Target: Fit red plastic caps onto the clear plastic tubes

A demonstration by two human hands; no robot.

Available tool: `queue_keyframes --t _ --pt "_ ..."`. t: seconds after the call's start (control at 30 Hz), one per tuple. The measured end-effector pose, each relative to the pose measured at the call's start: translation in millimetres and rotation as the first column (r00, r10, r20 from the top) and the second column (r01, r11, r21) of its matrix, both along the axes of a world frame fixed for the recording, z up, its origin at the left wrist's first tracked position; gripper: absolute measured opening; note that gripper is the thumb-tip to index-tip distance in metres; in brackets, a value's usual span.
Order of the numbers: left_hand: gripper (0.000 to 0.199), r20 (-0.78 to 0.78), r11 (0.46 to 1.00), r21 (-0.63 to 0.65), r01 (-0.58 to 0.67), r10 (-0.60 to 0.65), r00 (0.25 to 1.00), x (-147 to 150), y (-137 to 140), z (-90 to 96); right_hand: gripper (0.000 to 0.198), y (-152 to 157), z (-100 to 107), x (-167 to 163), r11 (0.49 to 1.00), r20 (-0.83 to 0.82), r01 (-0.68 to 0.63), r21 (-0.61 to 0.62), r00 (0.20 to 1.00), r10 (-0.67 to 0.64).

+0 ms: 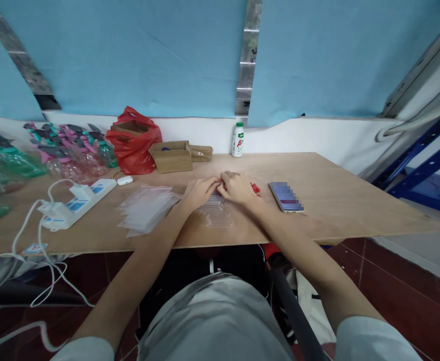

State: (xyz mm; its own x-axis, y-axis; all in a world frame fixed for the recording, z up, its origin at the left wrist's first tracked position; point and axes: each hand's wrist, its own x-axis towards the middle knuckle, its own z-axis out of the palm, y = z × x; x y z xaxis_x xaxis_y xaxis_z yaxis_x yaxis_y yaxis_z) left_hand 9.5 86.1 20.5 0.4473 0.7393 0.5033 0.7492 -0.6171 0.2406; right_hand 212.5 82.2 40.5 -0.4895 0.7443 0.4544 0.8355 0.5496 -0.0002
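My left hand (199, 192) and my right hand (235, 187) meet over the middle of the table, fingertips close together. Both are closed in a pinch, and a bit of red shows between them; its kind is too small to tell. Under and in front of the hands lies a row of thin clear plastic tubes (217, 216), partly covered by my fingers. A fanned stack of clear plastic bags (147, 209) lies left of my left hand. Just beyond my right hand, a small crumpled-looking red item (255, 188) rests on the wood, partly hidden.
A phone (286, 197) lies right on the wooden table (348, 200). A white bottle (238, 140), cardboard box (172, 156) and red plastic bag (135, 145) stand at the back. Left are a corded power strip (79, 205), white case (125, 180) and several spray bottles (75, 155).
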Motion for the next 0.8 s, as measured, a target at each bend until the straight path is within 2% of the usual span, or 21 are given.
queue_keyframes --t 0.13,0.3,0.4,0.63,0.8 --pt "0.042 -0.029 1.000 0.020 0.016 -0.015 0.999 -2.1 4.0 -3.1 0.028 2.1 0.7 2.3 1.000 0.015 -0.001 -0.009 1.000 0.001" --pt "0.043 0.032 0.999 0.008 0.053 -0.054 0.998 -4.5 4.5 -2.2 0.028 11.5 -2.4 16.2 0.979 -0.056 -0.205 -0.021 0.977 0.204" --pt "0.044 0.075 0.997 -0.029 0.077 -0.075 0.994 -5.1 3.0 0.0 0.030 15.2 -4.2 21.5 0.959 -0.133 -0.279 -0.040 0.953 0.272" --pt "0.045 0.149 0.981 -0.106 0.164 -0.148 0.978 -4.0 3.7 0.2 0.029 13.4 1.2 23.8 0.929 -0.242 -0.362 -0.083 0.911 0.333" --pt "0.045 0.197 0.967 -0.109 0.231 -0.207 0.958 -2.6 4.8 0.5 0.022 11.9 7.9 30.8 0.906 -0.420 -0.413 -0.098 0.842 0.338"
